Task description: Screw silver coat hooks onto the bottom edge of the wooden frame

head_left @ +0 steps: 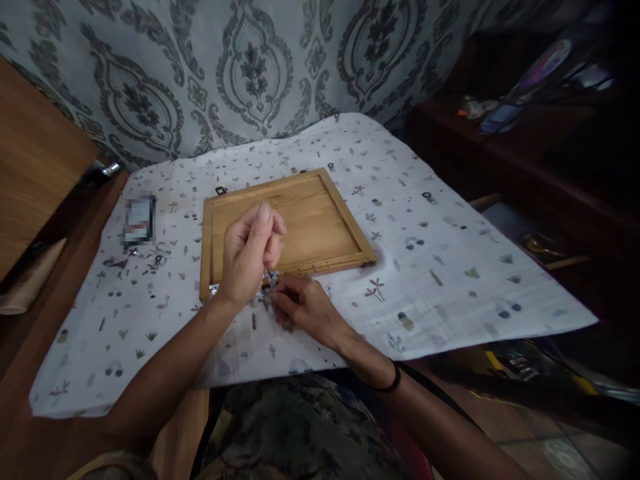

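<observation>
A wooden framed panel (295,207) lies flat on the patterned cloth. My left hand (253,243) is closed in a fist over the panel's front left part, thumb uppermost. Whatever it grips is hidden inside the fingers. Just below that fist, a small shiny metal fitting (271,279) sits at the panel's front edge. My right hand (305,307) is at this edge, with thumb and fingertips pinched on the fitting. Another metal piece (214,291) shows at the panel's near left corner, left of my left wrist.
The white printed cloth (430,300) covers the table. A pixelated phone-like object (139,220) lies at the left, with several small metal parts (157,261) near it. Dark wooden furniture (500,160) stands at the right; an open drawer (530,233) holds small items.
</observation>
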`<move>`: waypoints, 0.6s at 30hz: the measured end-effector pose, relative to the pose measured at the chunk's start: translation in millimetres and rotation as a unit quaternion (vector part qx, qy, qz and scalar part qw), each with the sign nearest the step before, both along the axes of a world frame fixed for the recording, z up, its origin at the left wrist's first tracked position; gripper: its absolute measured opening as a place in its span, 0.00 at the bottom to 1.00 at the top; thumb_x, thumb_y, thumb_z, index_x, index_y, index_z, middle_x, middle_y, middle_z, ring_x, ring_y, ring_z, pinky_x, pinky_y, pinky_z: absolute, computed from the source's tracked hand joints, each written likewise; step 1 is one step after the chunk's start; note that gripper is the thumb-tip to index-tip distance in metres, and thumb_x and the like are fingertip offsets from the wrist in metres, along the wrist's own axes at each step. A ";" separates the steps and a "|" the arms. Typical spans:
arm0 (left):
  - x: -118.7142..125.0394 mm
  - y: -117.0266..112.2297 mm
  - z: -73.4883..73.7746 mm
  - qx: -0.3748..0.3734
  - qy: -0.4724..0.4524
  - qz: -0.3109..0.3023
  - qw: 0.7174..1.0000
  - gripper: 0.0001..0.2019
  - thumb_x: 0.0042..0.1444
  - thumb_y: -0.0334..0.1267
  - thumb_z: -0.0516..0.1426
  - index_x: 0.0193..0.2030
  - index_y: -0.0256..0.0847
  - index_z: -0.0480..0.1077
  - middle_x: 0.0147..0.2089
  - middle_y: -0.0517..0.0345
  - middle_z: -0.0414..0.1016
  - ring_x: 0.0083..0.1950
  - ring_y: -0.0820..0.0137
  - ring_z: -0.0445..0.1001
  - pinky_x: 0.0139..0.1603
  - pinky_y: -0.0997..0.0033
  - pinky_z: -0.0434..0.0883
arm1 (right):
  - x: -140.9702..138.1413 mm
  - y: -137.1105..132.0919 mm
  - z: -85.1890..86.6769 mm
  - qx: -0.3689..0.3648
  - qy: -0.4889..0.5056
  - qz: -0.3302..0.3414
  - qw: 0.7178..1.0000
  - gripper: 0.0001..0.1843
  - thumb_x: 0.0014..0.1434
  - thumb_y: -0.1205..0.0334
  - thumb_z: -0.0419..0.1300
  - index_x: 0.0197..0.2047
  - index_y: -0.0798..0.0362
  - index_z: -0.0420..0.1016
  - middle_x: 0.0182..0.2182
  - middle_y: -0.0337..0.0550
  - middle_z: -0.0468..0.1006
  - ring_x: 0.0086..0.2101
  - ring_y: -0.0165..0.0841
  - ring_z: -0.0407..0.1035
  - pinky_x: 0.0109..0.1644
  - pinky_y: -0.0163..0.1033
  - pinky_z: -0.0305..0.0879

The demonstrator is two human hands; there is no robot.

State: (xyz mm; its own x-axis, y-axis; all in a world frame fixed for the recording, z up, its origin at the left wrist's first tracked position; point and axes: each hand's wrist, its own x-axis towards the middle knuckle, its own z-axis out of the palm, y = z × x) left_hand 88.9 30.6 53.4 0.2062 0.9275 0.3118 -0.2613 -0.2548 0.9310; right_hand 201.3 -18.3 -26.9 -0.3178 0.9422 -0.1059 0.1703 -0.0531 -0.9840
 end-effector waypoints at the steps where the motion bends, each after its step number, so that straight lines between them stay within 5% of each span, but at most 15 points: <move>1: -2.7 1.9 0.6 -0.001 0.009 -0.044 0.999 0.25 0.61 0.61 0.63 0.28 0.41 0.67 0.15 0.73 0.46 0.14 0.80 0.44 0.15 0.78 0.48 | 0.0 -0.1 -0.4 0.004 0.002 0.000 1.000 0.13 0.63 0.72 0.57 0.27 0.52 0.68 0.19 0.34 0.74 0.20 0.27 0.68 0.29 0.33 0.61; 4: -12.4 7.9 1.1 -0.003 0.028 -0.152 0.988 0.23 0.63 0.57 0.62 0.27 0.40 0.67 0.15 0.73 0.47 0.14 0.82 0.42 0.16 0.79 0.47 | 0.0 -0.3 -0.9 0.015 -0.003 0.001 1.000 0.13 0.62 0.73 0.57 0.26 0.52 0.68 0.20 0.35 0.75 0.21 0.27 0.68 0.29 0.33 0.60; 6: -17.2 10.4 -0.1 0.000 0.030 -0.157 0.987 0.22 0.64 0.56 0.62 0.29 0.40 0.68 0.15 0.73 0.48 0.15 0.81 0.43 0.16 0.79 0.48 | -0.1 -0.2 -0.7 0.012 -0.009 0.001 1.000 0.13 0.62 0.73 0.57 0.27 0.52 0.70 0.20 0.35 0.76 0.21 0.27 0.68 0.29 0.33 0.60; 11: -13.9 3.9 -3.4 0.024 0.054 0.016 0.998 0.19 0.65 0.56 0.62 0.36 0.41 0.70 0.22 0.67 0.64 0.23 0.78 0.63 0.25 0.79 0.65 | -1.1 0.2 -1.0 -0.016 -0.010 0.001 1.000 0.13 0.63 0.73 0.57 0.27 0.52 0.69 0.18 0.34 0.74 0.20 0.27 0.68 0.28 0.33 0.61; 14: -5.2 -3.4 -3.0 0.020 0.021 0.076 0.997 0.19 0.63 0.55 0.64 0.34 0.42 0.68 0.20 0.70 0.58 0.20 0.79 0.57 0.21 0.80 0.59 | -1.3 0.1 -1.5 -0.033 0.000 0.000 0.999 0.12 0.63 0.72 0.57 0.28 0.52 0.68 0.18 0.34 0.74 0.19 0.28 0.69 0.27 0.33 0.62; 18: 1.4 -4.9 -0.5 0.015 -0.017 0.069 0.997 0.21 0.62 0.56 0.64 0.30 0.43 0.66 0.17 0.73 0.47 0.16 0.80 0.45 0.16 0.79 0.49 | -0.5 0.1 -0.6 -0.019 0.001 0.001 1.000 0.11 0.62 0.72 0.57 0.28 0.52 0.68 0.19 0.34 0.74 0.20 0.27 0.69 0.27 0.32 0.62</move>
